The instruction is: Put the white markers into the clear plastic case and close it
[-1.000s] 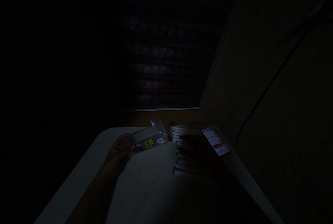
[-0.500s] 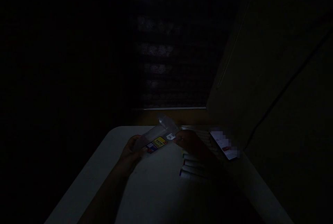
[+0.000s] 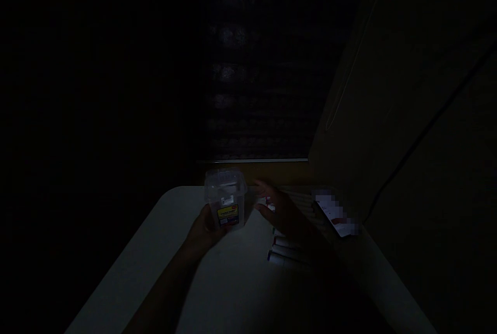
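A clear plastic container (image 3: 226,191) with a yellow and dark label stands upright in my left hand (image 3: 204,228), whose fingers wrap around its lower left side. To the right of it, my right hand (image 3: 272,202) is open, thumb and fingers apart, not touching the container. Beneath and beside my right hand, several white markers (image 3: 289,261) with coloured ends lie in a row on the white table (image 3: 221,282). My right hand and forearm hide part of that row. The scene is very dark.
A phone (image 3: 334,214) with a lit screen, partly pixelated, lies at the table's right side. Behind the table hangs a dark blind (image 3: 256,116) with a cord. A dark cable (image 3: 419,140) runs along the right wall.
The container has gone from tilted to upright in my left hand. My right hand has let go of its lid end and opened, now a little apart on the right.
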Demonstrator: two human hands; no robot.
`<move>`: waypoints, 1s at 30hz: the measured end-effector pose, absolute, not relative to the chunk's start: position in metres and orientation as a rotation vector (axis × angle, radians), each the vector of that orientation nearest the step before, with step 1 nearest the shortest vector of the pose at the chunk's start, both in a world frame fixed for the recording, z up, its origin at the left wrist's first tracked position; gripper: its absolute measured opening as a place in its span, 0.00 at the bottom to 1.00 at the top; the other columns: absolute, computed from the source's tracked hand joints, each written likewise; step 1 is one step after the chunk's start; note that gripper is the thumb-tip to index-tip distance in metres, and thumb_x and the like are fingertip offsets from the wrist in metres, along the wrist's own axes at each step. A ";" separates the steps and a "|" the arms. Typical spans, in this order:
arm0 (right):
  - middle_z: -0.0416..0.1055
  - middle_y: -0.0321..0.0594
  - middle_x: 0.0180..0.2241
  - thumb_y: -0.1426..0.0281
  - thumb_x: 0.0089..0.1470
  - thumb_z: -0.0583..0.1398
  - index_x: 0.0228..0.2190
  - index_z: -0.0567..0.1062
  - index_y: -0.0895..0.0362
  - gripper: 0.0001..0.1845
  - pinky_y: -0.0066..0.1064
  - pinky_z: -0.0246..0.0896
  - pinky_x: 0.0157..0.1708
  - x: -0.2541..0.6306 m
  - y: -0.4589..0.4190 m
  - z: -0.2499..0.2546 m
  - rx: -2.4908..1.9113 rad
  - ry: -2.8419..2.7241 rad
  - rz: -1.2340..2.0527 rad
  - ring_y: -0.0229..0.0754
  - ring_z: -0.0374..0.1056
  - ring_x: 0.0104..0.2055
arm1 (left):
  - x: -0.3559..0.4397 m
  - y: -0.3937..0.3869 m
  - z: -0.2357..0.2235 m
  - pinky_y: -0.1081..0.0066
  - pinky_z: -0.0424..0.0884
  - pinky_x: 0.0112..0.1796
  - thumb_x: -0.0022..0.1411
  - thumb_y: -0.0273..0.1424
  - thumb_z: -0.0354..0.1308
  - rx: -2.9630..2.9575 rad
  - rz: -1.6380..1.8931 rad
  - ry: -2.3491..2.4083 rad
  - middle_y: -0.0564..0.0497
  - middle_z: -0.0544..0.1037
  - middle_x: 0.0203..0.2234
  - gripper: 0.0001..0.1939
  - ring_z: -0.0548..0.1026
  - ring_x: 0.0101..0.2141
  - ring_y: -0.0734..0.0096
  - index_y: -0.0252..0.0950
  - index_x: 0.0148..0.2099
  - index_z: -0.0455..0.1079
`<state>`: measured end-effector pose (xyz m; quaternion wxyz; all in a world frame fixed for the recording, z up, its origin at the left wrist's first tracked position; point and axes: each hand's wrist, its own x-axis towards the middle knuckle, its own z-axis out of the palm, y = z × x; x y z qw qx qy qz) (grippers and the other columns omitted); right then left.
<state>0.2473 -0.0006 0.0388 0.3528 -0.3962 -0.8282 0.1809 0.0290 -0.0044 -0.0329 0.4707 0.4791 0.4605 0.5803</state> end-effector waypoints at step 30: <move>0.76 0.43 0.42 0.76 0.52 0.55 0.38 0.78 0.56 0.14 0.30 0.63 0.46 0.270 0.022 0.003 -1.571 -2.418 0.194 0.42 0.70 0.46 | 0.027 -0.004 -0.031 0.58 0.72 0.44 0.32 0.32 0.74 1.195 1.336 1.116 0.42 0.78 0.39 0.34 0.76 0.43 0.50 0.36 0.44 0.66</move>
